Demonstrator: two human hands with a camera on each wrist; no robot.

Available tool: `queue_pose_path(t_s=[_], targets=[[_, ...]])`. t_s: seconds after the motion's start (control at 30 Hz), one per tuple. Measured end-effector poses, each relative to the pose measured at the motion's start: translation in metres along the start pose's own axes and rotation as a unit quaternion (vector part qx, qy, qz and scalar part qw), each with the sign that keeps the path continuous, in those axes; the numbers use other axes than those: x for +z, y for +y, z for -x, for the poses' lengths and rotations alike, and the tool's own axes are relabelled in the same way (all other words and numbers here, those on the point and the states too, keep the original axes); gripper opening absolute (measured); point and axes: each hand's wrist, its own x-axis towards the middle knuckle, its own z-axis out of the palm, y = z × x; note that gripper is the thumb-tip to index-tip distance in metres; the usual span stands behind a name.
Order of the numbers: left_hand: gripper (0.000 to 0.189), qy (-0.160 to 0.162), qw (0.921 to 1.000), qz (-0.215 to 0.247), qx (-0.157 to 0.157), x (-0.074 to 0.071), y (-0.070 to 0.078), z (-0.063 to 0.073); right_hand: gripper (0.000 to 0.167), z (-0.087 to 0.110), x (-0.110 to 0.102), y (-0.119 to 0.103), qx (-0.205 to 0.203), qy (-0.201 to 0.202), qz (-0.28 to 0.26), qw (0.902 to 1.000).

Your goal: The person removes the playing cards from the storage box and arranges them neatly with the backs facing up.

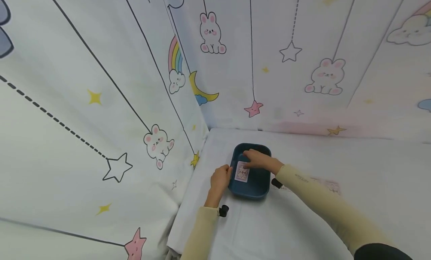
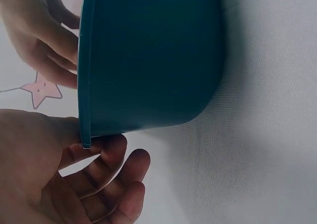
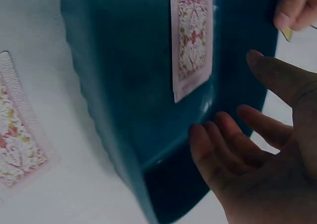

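Remotely, I view a blue tub [image 1: 257, 184] standing near the table's [image 1: 249, 234] far left corner, its rim facing up. Within it, one patterned card [image 1: 242, 172] lies face down on the floor, nearer the left wall than the right. My left hand [image 1: 220, 179] pinches the tub's left rim between thumb and curled fingers. My right hand [image 1: 257, 159] reaches over the far right part of the tub, its fingers apart and holding nothing, with bare tub floor to the card's right. Patterned cards [image 1: 332, 186] lie on the table beyond the right wall, partly hidden by the right sleeve [image 1: 323, 204]. White cloth stretches from the tub's near edge toward me; printed hangings [image 1: 232, 73] bound the left and far edges.
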Motion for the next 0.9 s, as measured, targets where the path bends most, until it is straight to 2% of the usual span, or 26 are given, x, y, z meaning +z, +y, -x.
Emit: queue_pose_path(t_s=[0.13, 0.3, 0.37, 0.47, 0.73, 0.9], targets=[[0.036, 0.006, 0.9999, -0.001, 0.009, 0.001, 0.000, 0.001, 0.066, -0.012, 0.011, -0.009, 0.022, -0.056, 0.040, 0.9974], [0.038, 0.001, 0.9999, -0.007, 0.010, 0.004, 0.000, 0.002, 0.088, -0.020, 0.022, -0.016, 0.070, -0.086, 0.081, 0.9906], [0.038, -0.002, 0.9999, -0.006, 0.008, 0.004, 0.001, 0.002, 0.097, -0.021, 0.025, -0.017, 0.089, -0.090, 0.089, 0.9880], [0.039, 0.001, 0.9999, -0.006, 0.010, 0.003, 0.002, 0.002, 0.103, -0.022, 0.026, -0.018, 0.104, -0.089, 0.095, 0.9860], [0.039, 0.014, 0.9996, -0.012, 0.019, 0.001, 0.000, -0.001, 0.099, -0.028, 0.025, -0.021, 0.108, -0.074, 0.097, 0.9867], [0.039, 0.018, 0.9997, -0.007, 0.017, 0.002, -0.002, 0.001, 0.101, -0.033, 0.029, -0.020, 0.126, -0.081, 0.082, 0.9854]])
